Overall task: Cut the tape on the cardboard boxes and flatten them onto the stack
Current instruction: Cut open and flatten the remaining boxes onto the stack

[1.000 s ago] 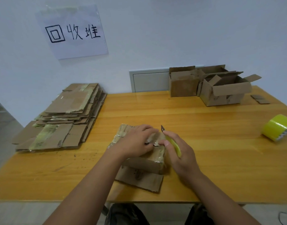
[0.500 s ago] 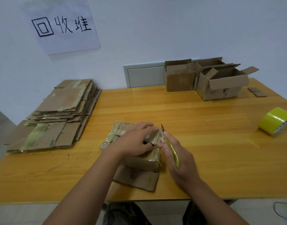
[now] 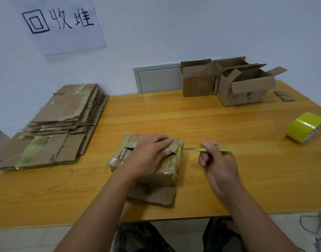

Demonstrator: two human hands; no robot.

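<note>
Box (image 3: pixel 167 161) mid-table, light, stiff, tape slick | my left hand (image 3: pixel 148 157) presses flat on top, thumb in the seam gap | right hand (image 3: pixel 217 159) pinches knife (image 3: pixel 210 149), blade at box's right edge | hold edges, not tape.

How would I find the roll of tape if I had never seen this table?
Start at the long wooden table and go to its right edge, past the open brown cardboard boxes at the back. There the bright yellow-green roll of tape lies alone on its side. It is the only round, shiny thing; everything near it is flat or boxy brown cardboard.
</note>
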